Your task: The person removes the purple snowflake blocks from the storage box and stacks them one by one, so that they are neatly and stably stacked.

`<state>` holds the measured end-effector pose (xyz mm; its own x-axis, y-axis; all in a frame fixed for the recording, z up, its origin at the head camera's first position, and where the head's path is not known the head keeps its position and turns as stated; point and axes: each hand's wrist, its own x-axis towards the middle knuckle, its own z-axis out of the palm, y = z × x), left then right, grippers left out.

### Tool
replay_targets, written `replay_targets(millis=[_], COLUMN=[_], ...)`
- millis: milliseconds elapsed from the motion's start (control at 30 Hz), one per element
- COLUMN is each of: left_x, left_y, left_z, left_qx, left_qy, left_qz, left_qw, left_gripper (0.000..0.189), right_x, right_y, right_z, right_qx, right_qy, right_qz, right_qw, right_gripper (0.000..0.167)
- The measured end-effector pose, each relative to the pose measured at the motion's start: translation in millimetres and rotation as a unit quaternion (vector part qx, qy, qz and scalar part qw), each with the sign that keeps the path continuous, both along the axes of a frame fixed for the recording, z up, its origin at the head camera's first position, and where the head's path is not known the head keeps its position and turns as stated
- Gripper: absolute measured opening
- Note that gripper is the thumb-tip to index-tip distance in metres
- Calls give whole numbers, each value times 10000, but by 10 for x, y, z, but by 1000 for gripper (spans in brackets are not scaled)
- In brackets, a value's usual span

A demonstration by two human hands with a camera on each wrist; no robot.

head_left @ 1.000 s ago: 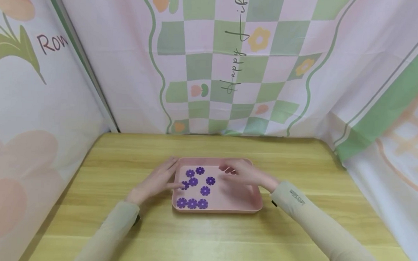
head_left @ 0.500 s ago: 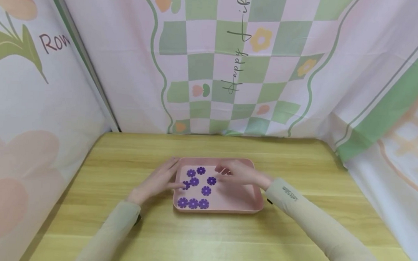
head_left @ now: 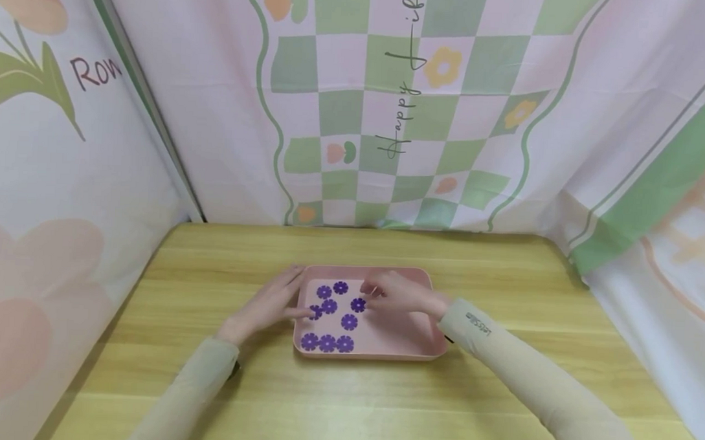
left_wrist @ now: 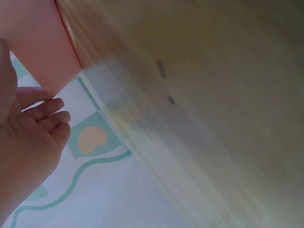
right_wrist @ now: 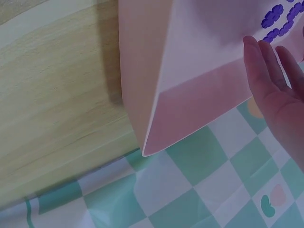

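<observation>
A shallow pink tray (head_left: 395, 338) lies on the table, with several purple flower-shaped discs inside. My left hand (head_left: 268, 304) rests at its left side, fingers along the back left corner and thumb reaching over the rim. The thumb tip overlaps one purple disc (head_left: 315, 312). In the left wrist view, the fingers (left_wrist: 45, 114) lie loosely bent by the tray's outer corner. Over the tray's right half hovers my right hand (head_left: 396, 293), its fingers loosely bent. Its lower fingertip is right at another purple disc (head_left: 358, 305). The right wrist view shows the fingers (right_wrist: 266, 71) inside the rim.
Three discs (head_left: 327, 343) form a row along the tray's front left, and other loose discs (head_left: 349, 321) lie behind them. A wooden table (head_left: 346, 401) surrounds the tray. Behind it hangs a checked curtain (head_left: 385, 117), with patterned cloth at both sides.
My right hand has moved left over the tray, its fingertips coming up to a purple disc. The left hand keeps its place at the rim, and the discs look unmoved.
</observation>
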<state>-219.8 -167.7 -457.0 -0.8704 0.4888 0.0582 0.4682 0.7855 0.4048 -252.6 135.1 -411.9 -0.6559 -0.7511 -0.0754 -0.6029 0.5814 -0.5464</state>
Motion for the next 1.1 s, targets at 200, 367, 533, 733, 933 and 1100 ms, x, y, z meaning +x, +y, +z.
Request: replay_targets(millis=[200,367,533,733,933,1100], left_x=[-1,-6,-10,-4,1,4], left_y=[0,-4,-4,7,7,9], left_z=[-17,-28,-24,2,11,14], left_qx=[19,32,52,105,41,23], left_qy=[-6,11,13,37,-30,-113], left_qz=[22,32,37,20,44,61], left_qw=[10000,10000,10000,9999,10000,9999], left_gripper=[99,99,98,98,99,98], right_x=[-12,-4,-2,-4,-16,6], right_y=[-35,-81,-128,-161,-188,-215], right_z=[-36,-50,-91,-133,-182,-182], right_qx=[252,559,756,803,989,1066], right_qy=[134,194,279,565,673,741], right_qz=[-157,-414,-562,-508,-583,-645], right_qw=[9995,9974,9952,9939,9911,9894], right_gripper=[31,32,32,30,30,31])
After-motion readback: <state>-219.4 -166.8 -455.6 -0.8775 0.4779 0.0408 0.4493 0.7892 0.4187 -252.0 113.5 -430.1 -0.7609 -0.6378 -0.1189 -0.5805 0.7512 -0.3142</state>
